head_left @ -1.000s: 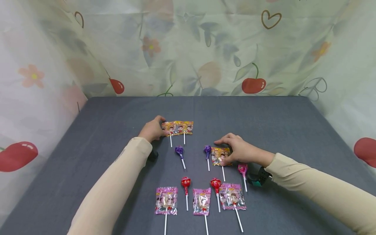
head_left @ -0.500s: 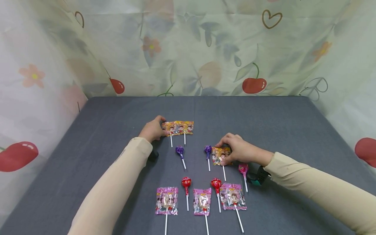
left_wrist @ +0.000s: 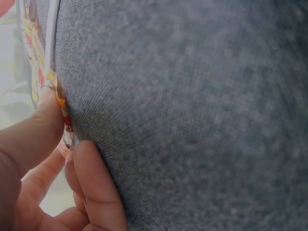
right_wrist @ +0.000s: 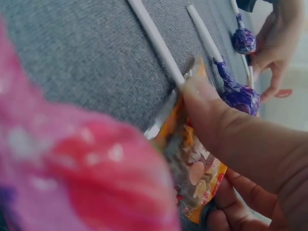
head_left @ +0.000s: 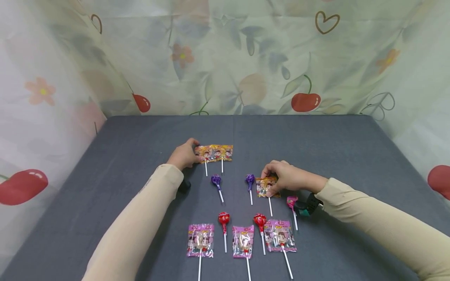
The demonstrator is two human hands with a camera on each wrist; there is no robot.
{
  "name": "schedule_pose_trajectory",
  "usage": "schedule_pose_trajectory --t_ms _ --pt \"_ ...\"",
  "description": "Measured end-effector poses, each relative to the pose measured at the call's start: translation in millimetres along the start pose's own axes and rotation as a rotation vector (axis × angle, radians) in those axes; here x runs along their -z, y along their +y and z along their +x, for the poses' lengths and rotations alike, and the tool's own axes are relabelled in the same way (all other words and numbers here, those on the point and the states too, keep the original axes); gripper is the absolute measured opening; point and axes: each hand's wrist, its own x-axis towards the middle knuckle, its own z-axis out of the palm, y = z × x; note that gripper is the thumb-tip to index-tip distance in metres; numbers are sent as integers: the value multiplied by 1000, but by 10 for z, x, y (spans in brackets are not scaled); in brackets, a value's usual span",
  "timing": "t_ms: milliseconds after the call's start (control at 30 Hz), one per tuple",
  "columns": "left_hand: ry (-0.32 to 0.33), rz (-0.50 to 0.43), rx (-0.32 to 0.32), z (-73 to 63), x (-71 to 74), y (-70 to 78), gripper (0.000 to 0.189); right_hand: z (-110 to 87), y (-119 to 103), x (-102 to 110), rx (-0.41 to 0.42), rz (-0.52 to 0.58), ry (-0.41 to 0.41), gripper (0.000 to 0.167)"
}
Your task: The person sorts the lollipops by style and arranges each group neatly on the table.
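In the head view my left hand pinches the left edge of an orange-wrapped lollipop. A second orange-wrapped lollipop lies against its right side. The left wrist view shows my left thumb on the wrapper, with fingers behind it. My right hand pinches a third orange-wrapped lollipop by its right part, the stick pointing toward me. In the right wrist view the thumb presses this wrapper near the stick. A purple lollipop lies just left of it, and a pink lollipop beneath the right wrist.
Another purple lollipop lies between the hands. Nearer me are two red lollipops and three lollipops in flat pink wrappers. All lie on a dark grey tabletop, with a patterned curtain behind and at the sides.
My right fingers have drawn in closer on the orange-wrapped lollipop, which has shifted slightly right, away from the purple one. My left hand stays on its lollipop.
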Motion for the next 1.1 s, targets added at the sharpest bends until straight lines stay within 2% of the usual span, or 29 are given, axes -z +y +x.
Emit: schedule_pose_trajectory --t_ms 167,367,733,867,1100 --pt "-6 -6 7 -10 9 11 60 -1 4 27 -33 -25 -8 38" --pt "-7 -6 18 -18 14 23 60 -27 14 29 -10 -27 16 39" --pt "-5 1 13 -9 3 18 60 -101 51 47 118 193 56 43" --pt "-7 0 14 -3 -4 13 61 -129 16 53 109 189 88 43" --pt "-4 1 16 7 -11 13 61 -154 -64 78 95 227 82 43"
